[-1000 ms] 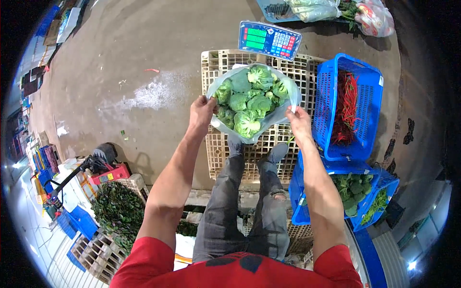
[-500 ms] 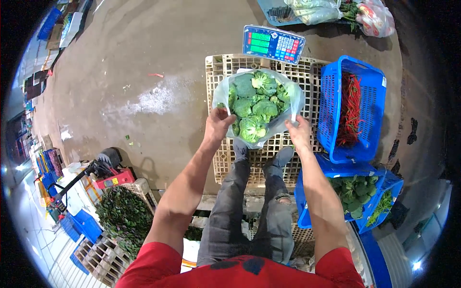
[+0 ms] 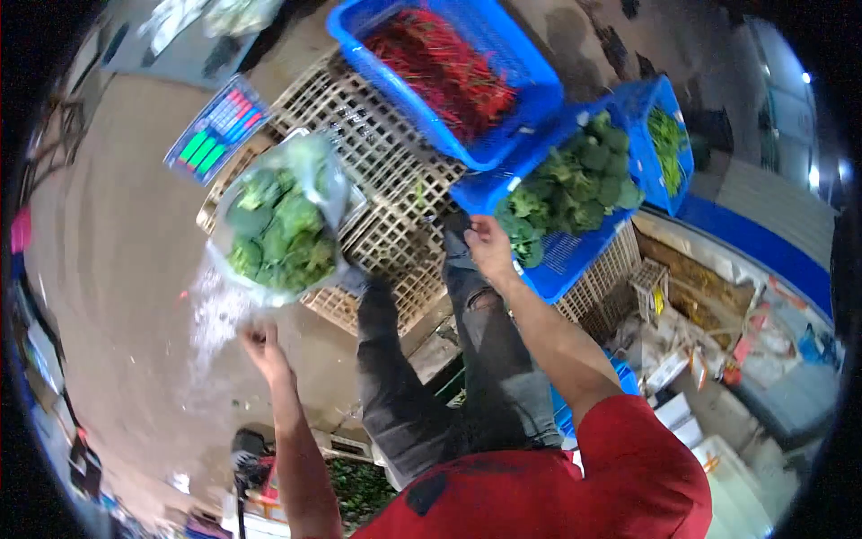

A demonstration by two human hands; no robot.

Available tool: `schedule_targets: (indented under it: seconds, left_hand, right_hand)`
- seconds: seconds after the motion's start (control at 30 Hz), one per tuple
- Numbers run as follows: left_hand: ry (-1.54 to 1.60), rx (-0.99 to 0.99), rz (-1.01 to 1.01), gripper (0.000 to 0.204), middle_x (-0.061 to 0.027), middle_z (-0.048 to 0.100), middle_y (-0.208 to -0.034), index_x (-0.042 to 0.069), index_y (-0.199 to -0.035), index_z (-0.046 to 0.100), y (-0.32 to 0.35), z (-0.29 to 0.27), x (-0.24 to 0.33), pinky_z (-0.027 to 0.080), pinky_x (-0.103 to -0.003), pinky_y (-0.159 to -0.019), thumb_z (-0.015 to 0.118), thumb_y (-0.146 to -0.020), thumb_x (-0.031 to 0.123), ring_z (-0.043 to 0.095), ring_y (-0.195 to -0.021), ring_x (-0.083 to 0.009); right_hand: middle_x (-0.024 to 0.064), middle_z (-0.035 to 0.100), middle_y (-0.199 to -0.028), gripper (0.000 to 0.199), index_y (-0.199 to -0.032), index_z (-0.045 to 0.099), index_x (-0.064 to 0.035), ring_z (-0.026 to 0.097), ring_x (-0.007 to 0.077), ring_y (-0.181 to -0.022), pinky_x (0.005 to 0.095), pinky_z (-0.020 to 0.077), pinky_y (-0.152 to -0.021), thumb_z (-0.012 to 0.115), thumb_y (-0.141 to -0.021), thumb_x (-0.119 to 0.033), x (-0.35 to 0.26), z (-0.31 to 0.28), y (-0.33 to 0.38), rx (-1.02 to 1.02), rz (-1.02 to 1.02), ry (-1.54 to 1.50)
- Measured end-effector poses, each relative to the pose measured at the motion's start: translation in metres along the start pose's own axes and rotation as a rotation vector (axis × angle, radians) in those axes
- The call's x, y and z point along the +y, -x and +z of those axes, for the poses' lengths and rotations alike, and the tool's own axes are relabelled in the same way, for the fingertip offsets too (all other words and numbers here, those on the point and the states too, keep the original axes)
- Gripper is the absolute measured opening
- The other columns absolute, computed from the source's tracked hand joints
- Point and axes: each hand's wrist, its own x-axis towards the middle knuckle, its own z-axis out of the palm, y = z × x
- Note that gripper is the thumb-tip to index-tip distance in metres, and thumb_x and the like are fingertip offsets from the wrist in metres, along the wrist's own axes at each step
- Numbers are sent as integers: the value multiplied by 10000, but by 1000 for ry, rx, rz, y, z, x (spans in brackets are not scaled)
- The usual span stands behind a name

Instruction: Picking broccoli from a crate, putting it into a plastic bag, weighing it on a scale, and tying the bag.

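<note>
A clear plastic bag point(image 3: 334, 193) full of broccoli heads point(image 3: 292, 220) sits, mouth open, on the scale by the pallet's left side. My left hand point(image 3: 262, 346), fingers loosely curled and somewhat blurred, hangs just below the bag without touching it; no object shows in it. My right hand point(image 3: 488, 241) is at the near left edge of a blue crate point(image 3: 564, 262) heaped with more broccoli point(image 3: 579, 184). Its fingers are bent inward, and I see nothing between them. Whether it touches the crate is unclear.
The scale's blue keypad display point(image 3: 215, 130) stands beyond the bag. A cream plastic pallet point(image 3: 404, 193) lies under my feet. Beyond it is a blue crate of red chillies point(image 3: 440, 72); farther right, another holds green vegetables point(image 3: 666, 148). Boxes and litter point(image 3: 682, 359) lie at lower right.
Both my hands have let go of the bag's rim. My right hand has moved to the broccoli crate, my left down from the bag. The view has swung right.
</note>
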Motion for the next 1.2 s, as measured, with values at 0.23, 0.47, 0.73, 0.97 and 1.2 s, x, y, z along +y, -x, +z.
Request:
schedule_targets:
  seconds: [0.23,0.47,0.73,0.97,1.2]
  left_hand:
    - [-198,-198,-342,466,-42,545,-1017,69,-1276,483,109,-24,-88,439,-295,-835,710,-869,54,520,-944,-147]
    - [-288,-347,-317,379,-46,616,-992,64,-1178,536,206,-17,-116,496,-315,-799,732,-853,59,588,-875,-160]
    - [-352,-401,-315,321,-34,644,-995,43,-1173,573,221,30,-53,493,-286,-855,698,-878,26,609,-921,-138]
    - [-416,-327,-327,273,-48,663,-985,24,-1135,606,227,18,-35,512,-286,-819,699,-884,82,620,-892,-142]
    - [-476,-455,-342,273,-49,668,-1074,21,-1201,601,237,59,5,495,-315,-918,650,-951,118,619,-999,-162]
  right_hand:
    - [314,419,-1449,839,-1496,334,20,378,475,-1380,502,361,-1132,754,-794,-171,132,-228,-105,520,87,637]
    - [247,160,-1621,1061,-1603,90,-132,182,524,-1468,577,270,-1185,789,-809,-215,139,-353,-221,562,221,494]
    - [117,319,-1484,824,-1523,352,-225,315,433,-1394,722,318,-1123,813,-840,-229,115,-389,-284,116,135,1231]
    - [209,400,-1456,856,-1446,504,-107,404,446,-1357,578,430,-1040,759,-762,-556,107,-391,-219,107,296,792]
    - [187,583,-1393,818,-1428,537,-26,572,297,-1237,434,445,-1034,704,-826,-554,167,-284,-222,-150,620,58]
